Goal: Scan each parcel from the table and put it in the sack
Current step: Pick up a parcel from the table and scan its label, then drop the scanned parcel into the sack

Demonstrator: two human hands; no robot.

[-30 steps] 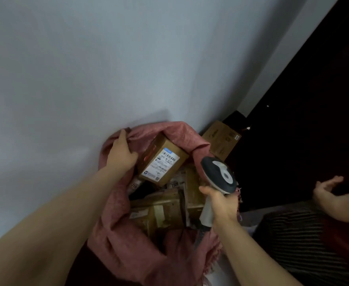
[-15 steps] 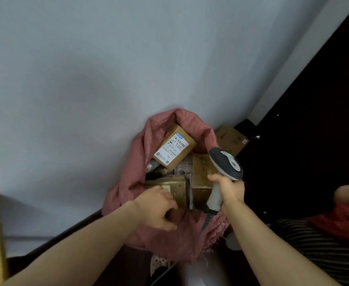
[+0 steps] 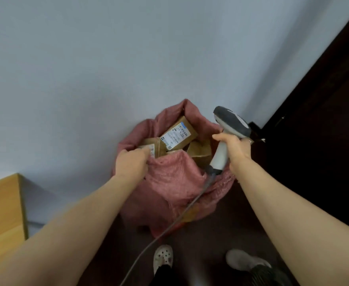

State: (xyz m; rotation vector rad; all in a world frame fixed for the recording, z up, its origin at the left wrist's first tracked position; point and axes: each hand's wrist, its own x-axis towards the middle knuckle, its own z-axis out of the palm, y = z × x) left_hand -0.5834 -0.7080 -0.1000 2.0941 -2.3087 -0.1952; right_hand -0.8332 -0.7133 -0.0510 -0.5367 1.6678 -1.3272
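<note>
- Parcel (image 3: pixel 176 134), uppermost: lay inside the sack (image 3: pixel 169 182), tilted, white label facing up. It leaned on the boxes beneath, so it was presumably dropped in rather than stacked.
- Two more cardboard boxes showed under it: left parcel (image 3: pixel 152 148) with a label at its near edge, and right parcel (image 3: pixel 200 151) with a plain side up. Load judged to reach close to the mouth.
- Sack: pink woven fabric, stood on the dark floor against the wall (image 3: pixel 107 58), mouth gaping upward. Its near rim was folded over the front of the load.
- Left hand (image 3: pixel 131 162): fingers curled at the near-left rim, gripping the fabric, fingertips against the left parcel's label. Likely purpose was to keep the mouth open and the sack steady.
- Right hand (image 3: pixel 234 145): fingers wrapped tight round the handle of the scanner (image 3: pixel 230 124), just beside the sack's right rim. The scanner head was raised clear of the labels, so it was judged parked rather than reading.
- Cable (image 3: pixel 169 228): trailed from the handle down across the sack's front toward the floor.
- Neither hand carried a parcel. Judged to be between parcels, with the next to be fetched from the table.
- Surround: wooden top (image 3: pixel 2 207) at lower left, possibly the table, only a corner in view. Dark panel (image 3: pixel 324 120) stood at right, and two shoes (image 3: pixel 162 255) were on the floor below.
</note>
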